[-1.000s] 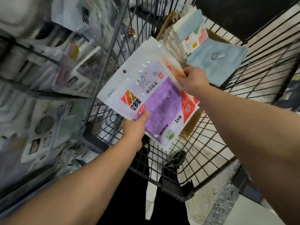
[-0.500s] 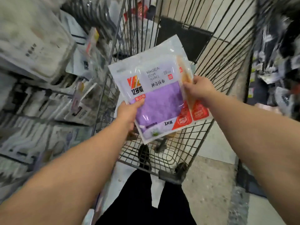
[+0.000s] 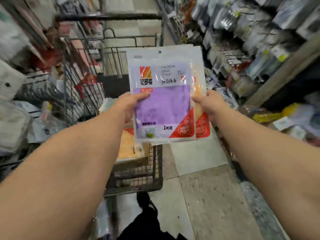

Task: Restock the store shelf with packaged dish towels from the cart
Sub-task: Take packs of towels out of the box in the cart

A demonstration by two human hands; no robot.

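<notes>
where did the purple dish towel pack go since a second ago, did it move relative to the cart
Yes. The purple dish towel pack, gripped by the left hand and right hand, has come up out of the cart basket and now stands upright above its near rim.

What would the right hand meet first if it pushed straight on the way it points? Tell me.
Probably the packets hanging on the right-hand shelf. The right hand, gripping the dish towel packs, points forward along the aisle; depth is unclear.
</notes>
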